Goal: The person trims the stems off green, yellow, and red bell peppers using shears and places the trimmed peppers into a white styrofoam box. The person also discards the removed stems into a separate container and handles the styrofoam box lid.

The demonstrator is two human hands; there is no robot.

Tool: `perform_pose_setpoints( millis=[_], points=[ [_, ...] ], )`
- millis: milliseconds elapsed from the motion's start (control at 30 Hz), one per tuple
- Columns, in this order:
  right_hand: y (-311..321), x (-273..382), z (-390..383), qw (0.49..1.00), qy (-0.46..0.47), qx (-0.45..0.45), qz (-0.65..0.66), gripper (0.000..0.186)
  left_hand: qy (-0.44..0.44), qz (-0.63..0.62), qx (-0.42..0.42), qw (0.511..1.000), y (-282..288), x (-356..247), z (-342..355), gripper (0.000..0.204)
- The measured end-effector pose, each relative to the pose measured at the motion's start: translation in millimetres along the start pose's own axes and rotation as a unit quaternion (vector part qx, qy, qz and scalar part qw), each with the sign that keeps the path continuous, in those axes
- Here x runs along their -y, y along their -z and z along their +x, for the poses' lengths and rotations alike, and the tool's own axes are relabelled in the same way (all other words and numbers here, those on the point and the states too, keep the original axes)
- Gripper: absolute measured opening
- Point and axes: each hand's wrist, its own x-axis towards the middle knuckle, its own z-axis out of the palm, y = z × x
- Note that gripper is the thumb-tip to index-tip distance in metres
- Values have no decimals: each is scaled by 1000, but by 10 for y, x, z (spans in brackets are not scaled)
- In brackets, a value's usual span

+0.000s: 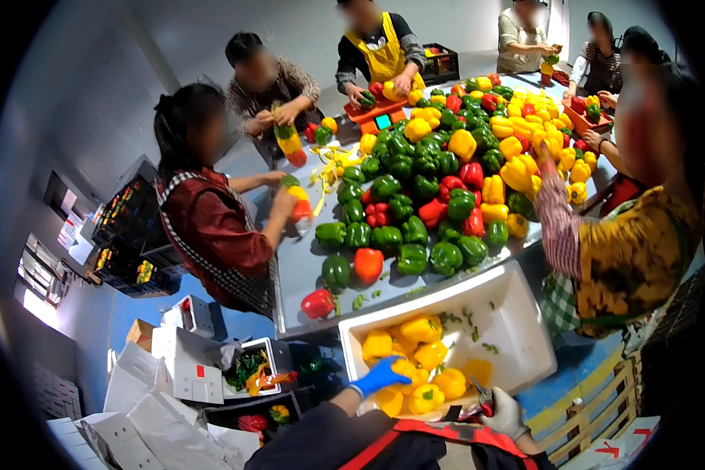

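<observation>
My left hand [381, 377], in a blue glove, reaches into a white foam box [529, 333] with its fingers curled against a yellow bell pepper [404, 368]. Several more yellow peppers [427, 398] lie around it, with green stem bits [489, 347] scattered on the box's bottom. At the box's near right edge, my right hand [506, 413] in a pale glove grips red-handled pruning shears [486, 401]. Their blades point up toward the peppers. Part of the left hand's grip is hidden by the peppers.
Beyond the box, a metal table [294, 270] bears a heap of green peppers [427, 160], with red and yellow ones. Co-workers stand around it; one sleeve [562, 235] reaches in from the right. An orange scale [374, 117] sits farther back. Foam boxes [184, 364] crowd the lower left.
</observation>
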Motion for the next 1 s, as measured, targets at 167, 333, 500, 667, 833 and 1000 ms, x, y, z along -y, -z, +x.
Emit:
perform_pose_setpoints(
  millis=[167,333,500,667,833,1000],
  points=[
    [-73,271,56,981,-16,68,182,38,18,-684,31,728,202,-222,-8,55],
    [-58,620,58,997,0,57,57,72,-65,-796,121,590,456,-761,-330,68],
    [-72,725,85,999,20,42,-10,70,-44,-753,99,649,413,-938,-411,60],
    [20,947,259,989,75,10,-126,68,93,-813,64,572,282,-958,-415,61],
    [-1,1000,332,984,76,21,-160,68,141,-808,51,570,165,-951,-497,61],
    [-105,925,319,990,52,43,-122,69,155,-809,61,564,78,-894,-560,59]
  ],
)
